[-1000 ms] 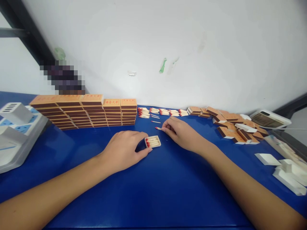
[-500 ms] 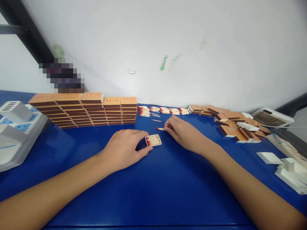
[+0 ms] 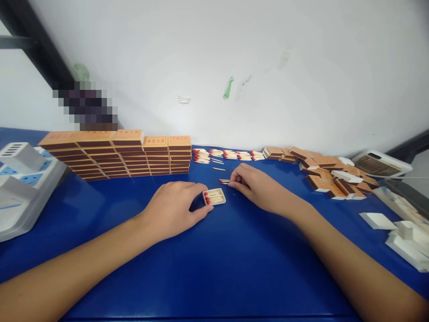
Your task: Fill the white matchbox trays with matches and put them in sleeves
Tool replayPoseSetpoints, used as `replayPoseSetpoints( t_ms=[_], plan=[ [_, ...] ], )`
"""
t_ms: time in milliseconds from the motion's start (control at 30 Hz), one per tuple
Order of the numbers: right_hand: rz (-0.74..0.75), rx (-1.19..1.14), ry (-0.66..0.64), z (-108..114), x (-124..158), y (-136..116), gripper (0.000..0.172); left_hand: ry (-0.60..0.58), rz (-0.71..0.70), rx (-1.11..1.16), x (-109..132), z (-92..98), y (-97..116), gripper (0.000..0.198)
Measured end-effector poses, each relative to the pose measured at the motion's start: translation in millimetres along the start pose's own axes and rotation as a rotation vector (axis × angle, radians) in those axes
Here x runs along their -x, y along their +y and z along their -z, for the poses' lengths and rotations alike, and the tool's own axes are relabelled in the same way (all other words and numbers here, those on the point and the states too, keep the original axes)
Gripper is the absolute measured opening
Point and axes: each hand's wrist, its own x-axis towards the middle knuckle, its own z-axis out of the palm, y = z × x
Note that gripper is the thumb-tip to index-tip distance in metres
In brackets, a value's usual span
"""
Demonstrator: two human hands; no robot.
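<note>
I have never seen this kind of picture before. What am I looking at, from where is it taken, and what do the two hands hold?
There is no machine here. These are one person's two bare hands, filmed by a single camera worn on the head, which looks forward and down. The left hand steadies a small open tray full of red-tipped matches on the blue table. The right hand pinches what seem to be a few matches in its fingers, just behind the tray. Along the wall stand stacks of closed matchboxes, then small match piles, and to the right a heap of box parts. A white power strip lies at the far left.
</note>
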Motion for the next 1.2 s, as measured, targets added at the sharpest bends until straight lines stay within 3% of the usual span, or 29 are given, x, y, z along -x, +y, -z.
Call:
replayPoseSetpoints(
  t_ms=[300,467,667,833,1000,1200],
  plan=[
    [0.019,-0.038,0.006,3,2,-4,0.016,0.0,-0.004,-0.003,0,-1.0,-1,0.026],
    [0.103,-0.107,0.008,3,9,-26,0.015,0.014,-0.02,0.007,1,-1.7,-1,0.023],
    [0.207,0.031,0.014,-10,11,-45,0.007,0.014,-0.029,-0.006,0,-2.5,-2,0.021],
    [0.186,0.035,0.074,-10,9,-39,0.006,0.012,-0.03,-0.003,-1,-3.0,-3,0.023],
    [0.107,0.104,0.183,-11,2,-17,0.006,0.005,-0.031,-0.006,0,-3.7,-2,0.026],
    [0.051,0.008,0.091,-10,-4,0,0.012,-0.016,-0.029,-0.019,0,-1.5,-1,0.029]
  ],
)
